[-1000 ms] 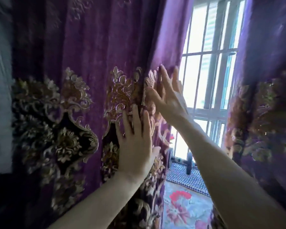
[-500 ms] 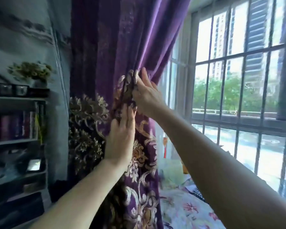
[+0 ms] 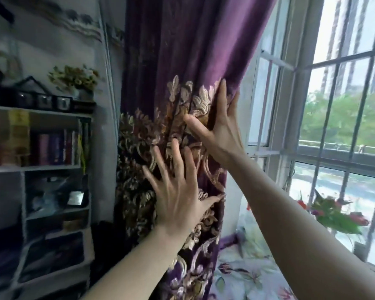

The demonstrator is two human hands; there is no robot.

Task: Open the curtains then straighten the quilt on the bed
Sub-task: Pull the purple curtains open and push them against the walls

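A purple curtain [image 3: 182, 50] with gold and cream embroidery hangs bunched in folds at the left side of the window. My left hand [image 3: 178, 191] lies flat against its embroidered part, fingers spread. My right hand [image 3: 219, 126] is higher, its fingers wrapped round the curtain's right edge and the thumb pressed on the front. A floral quilt [image 3: 243, 276] in white and purple shows at the bottom, below the curtain and between my arms.
A barred window [image 3: 325, 126] fills the right side, with trees and towers outside. Red flowers [image 3: 338, 215] stand by the sill. At the left a white bookshelf [image 3: 52, 167] holds books, a plant and small pots against the wall.
The curtain has been pushed left and gathered, uncovering the window and the bookshelf. My left hand has spread its fingers flat on the cloth. My right hand still holds the edge.
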